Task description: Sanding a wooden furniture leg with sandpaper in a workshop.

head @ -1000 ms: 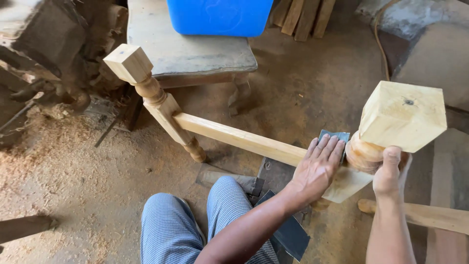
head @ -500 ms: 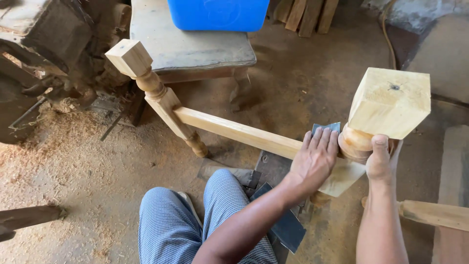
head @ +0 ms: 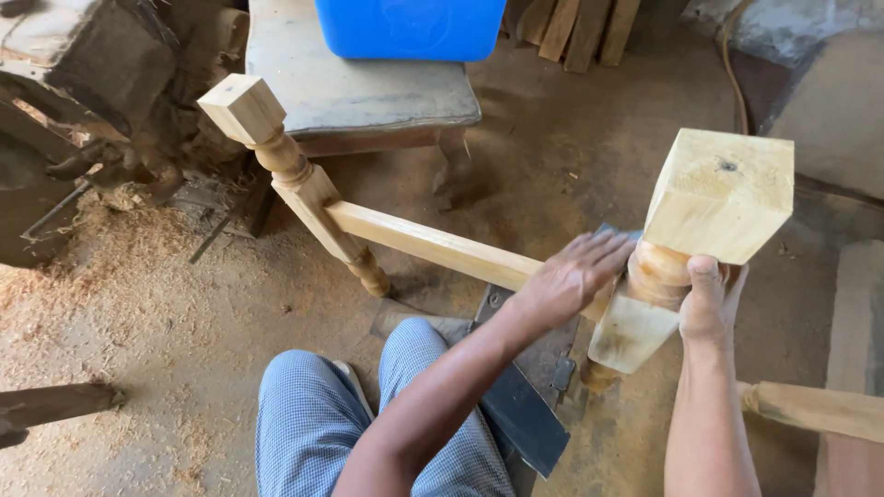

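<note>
Sawdust (head: 101,276) over dirt floor (head: 552,156), left hand (head: 571,276) flat, open, right hand (head: 709,304) gripping turned leg (head: 709,212) — blue tub (head: 410,28) behind.

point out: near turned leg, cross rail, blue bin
near leg (head: 718,189), head view, top face of its square block
cross rail (head: 433,245), head view, mid-span of its upper face
blue bin (head: 410,28), head view, middle of its front wall

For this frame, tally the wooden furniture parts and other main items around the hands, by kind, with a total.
Turned wooden legs joined by the rail: 2, the near leg gripped by the right hand, and the far leg
Wooden rail: 1, with the left hand at its near end
Blue tub: 1
Stool: 1
Total: 5
</note>
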